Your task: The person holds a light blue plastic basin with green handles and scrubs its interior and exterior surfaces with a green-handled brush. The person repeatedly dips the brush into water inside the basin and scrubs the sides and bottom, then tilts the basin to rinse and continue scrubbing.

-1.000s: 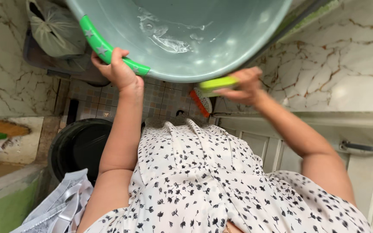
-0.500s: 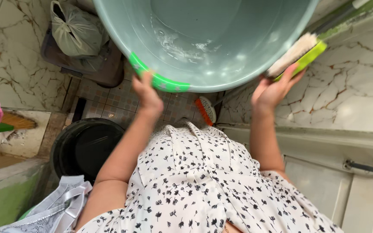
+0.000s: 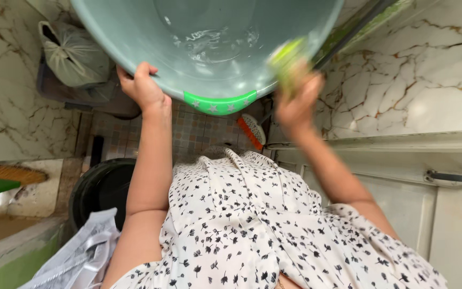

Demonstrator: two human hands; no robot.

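Both arms are up, reaching forward over the spotted dress [image 3: 252, 225]. The left hand [image 3: 143, 88] is raised with the forearm nearly straight, wrist bent back against the rim of the basin [image 3: 209, 48]. The right hand [image 3: 298, 99] is up too, elbow out to the side, and it's blurred with motion.

The basin is tipped toward the camera, grey-green, filling the top of the view, a little water pooled inside and a bright green handle [image 3: 219, 103] at its low edge, between the two hands.

Around it: marble-patterned walls, small floor tiles below, a tied plastic bag [image 3: 73, 53] up left, a black bucket [image 3: 100, 187] at lower left, a brush [image 3: 252, 130] lying on the floor under the basin, a white cabinet [image 3: 445, 214] on the right.

Now the grip. Left hand is curled over the rim, fingers hooked inside, thumb beneath, a firm hold. Right hand is closed around a yellow-green sponge [image 3: 287, 56] and presses it against the basin's inner wall; the blur hides the exact finger positions.
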